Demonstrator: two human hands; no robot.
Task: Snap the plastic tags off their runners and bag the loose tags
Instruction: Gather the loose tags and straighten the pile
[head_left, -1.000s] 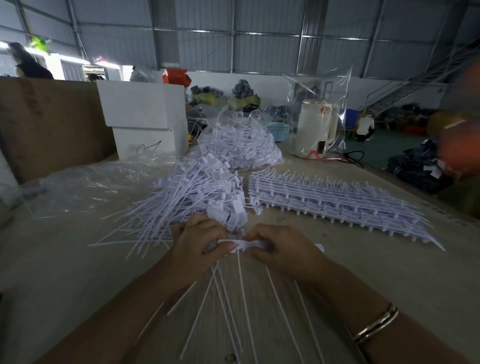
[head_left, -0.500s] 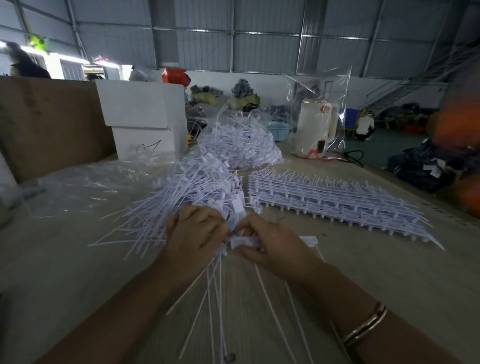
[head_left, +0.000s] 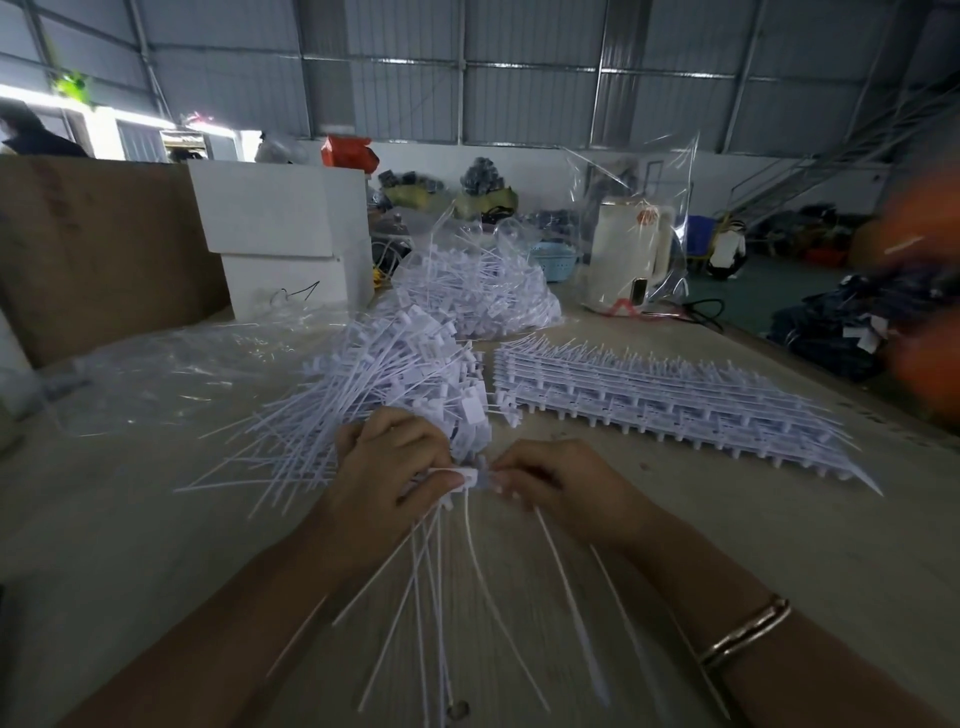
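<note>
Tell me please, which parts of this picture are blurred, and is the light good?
Head view: dim light; the orange shape at the right edge is smeared by motion; the tag tails under the left hand and right hand are soft; wide-angle bending at the edges.

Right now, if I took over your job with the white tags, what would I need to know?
Left hand: grips a bunch of snapped-off tags, tails hanging toward you.
Right hand: pinches the strip of tags being snapped, between both hands.
Loose tags pile: on the table just beyond the left hand.
Stack of runners: to the right, tags not yet snapped off.
Filled bag: farther back, already holding tags.
Empty clear bags: lying flat at the left.
Done: one bag filled, a big pile snapped.
Left: finish this strip, snap the stack, bag the loose pile.
</note>
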